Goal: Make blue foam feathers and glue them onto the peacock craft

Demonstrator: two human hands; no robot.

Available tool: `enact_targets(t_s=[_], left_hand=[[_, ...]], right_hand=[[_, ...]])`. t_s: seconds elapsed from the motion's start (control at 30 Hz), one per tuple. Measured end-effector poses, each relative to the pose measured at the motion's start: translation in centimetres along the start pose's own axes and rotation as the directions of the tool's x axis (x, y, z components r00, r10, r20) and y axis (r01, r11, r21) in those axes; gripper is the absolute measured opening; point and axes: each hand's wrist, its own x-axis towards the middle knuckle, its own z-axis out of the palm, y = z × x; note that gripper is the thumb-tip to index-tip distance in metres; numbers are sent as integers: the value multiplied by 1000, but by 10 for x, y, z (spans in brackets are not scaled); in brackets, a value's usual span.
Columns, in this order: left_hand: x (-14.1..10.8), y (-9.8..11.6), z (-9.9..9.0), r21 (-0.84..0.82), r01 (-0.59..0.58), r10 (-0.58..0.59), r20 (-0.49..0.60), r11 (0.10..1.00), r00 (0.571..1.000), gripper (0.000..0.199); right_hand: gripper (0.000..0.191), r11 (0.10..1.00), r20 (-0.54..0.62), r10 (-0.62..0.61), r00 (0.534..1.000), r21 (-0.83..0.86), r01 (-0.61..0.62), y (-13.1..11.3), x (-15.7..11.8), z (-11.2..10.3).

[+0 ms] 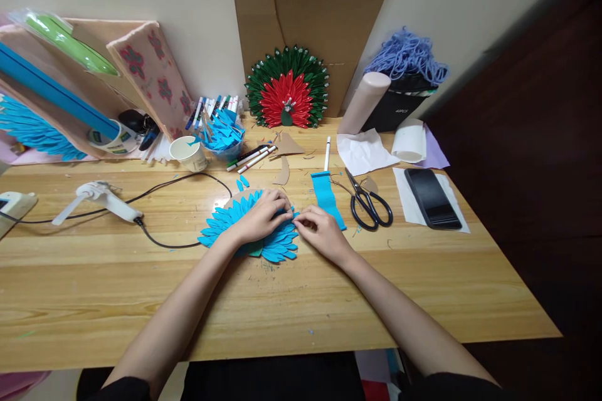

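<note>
A fan of layered blue paper petals (226, 222) on a cardboard backing lies on the table, with a bit of green at its lower middle. My left hand (261, 216) rests over the top of this fan, its fingers bent and thumb drawn in at the right edge. Beside that edge, my right hand (324, 235) pinches the tip of a blue paper petal (296, 215) between thumb and fingers. A strip of blue crepe paper (325, 197) lies just beyond the right hand, and black-handled scissors (369, 203) are to its right.
At left sits a white glue gun (110, 200) with its black cord. Behind are a paper cup (188, 153), a tub of blue paper pieces (223, 138), markers (256, 160) and a red-green fan (286, 91) against cardboard (324, 19). A phone (433, 197) lies at right.
</note>
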Motion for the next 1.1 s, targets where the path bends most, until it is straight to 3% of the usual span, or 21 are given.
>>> enact_targets(t_s=[0.2, 0.43, 0.8, 1.1], left_hand=[[0, 1, 0, -14, 8, -8, 6, 1000, 1000, 16], [0, -2, 0, -75, -2, 2, -6, 997, 1000, 14], [0, -2, 0, -69, 0, 0, -9, 998, 1000, 14], [-1, -3, 1, -83, -5, 4, -14, 997, 1000, 10]], right_hand=[[14, 999, 24, 42, 999, 28, -42, -1, 0, -2], [13, 989, -25, 128, 991, 76, -126, -3, -1, 2], [11, 998, 40, -60, 997, -23, 61, 0, 2, -5], [4, 999, 130, -13, 991, -51, 19, -2, 17, -10]])
